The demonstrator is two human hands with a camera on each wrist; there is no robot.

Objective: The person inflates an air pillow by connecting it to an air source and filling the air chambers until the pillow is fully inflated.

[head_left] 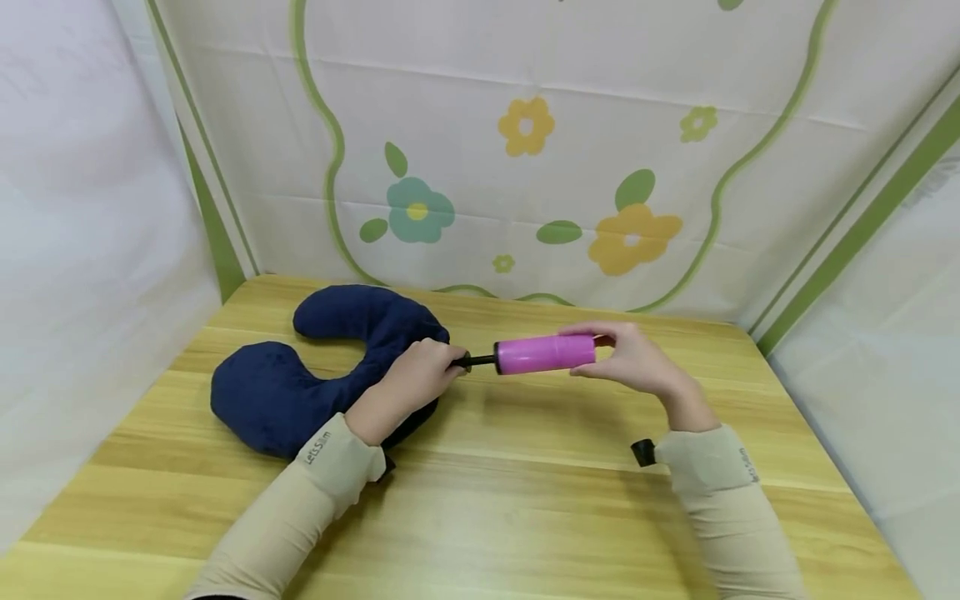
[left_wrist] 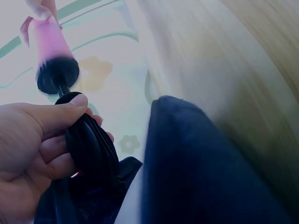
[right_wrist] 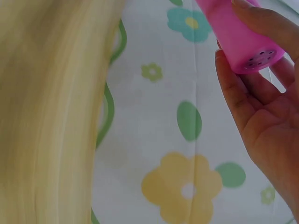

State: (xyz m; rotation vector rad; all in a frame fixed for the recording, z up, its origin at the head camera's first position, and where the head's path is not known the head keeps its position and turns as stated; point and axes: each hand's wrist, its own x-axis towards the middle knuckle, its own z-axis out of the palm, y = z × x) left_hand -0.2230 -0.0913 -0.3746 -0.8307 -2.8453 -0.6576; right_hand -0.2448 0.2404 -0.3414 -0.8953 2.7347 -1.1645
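Observation:
A pink hand air pump (head_left: 545, 354) with a black end is held level above the table. My right hand (head_left: 630, 358) grips its far end between thumb and fingers; in the right wrist view the pump's holed end cap (right_wrist: 259, 60) faces the palm. A thin black stem (head_left: 482, 361) runs from the pump to my left hand (head_left: 422, 375). In the left wrist view, the left thumb and fingers pinch a black ribbed piece (left_wrist: 93, 144) that the stem meets. Beside and under the left hand lies a navy U-shaped neck pillow (head_left: 277, 396).
The wood-grain table (head_left: 480, 517) runs back to a white curtain (head_left: 465, 75) with printed flowers and green lines. White cloth (head_left: 67, 208) hangs at the left and right sides. Black wrist-camera mounts (head_left: 643, 452) stick out from the sleeves.

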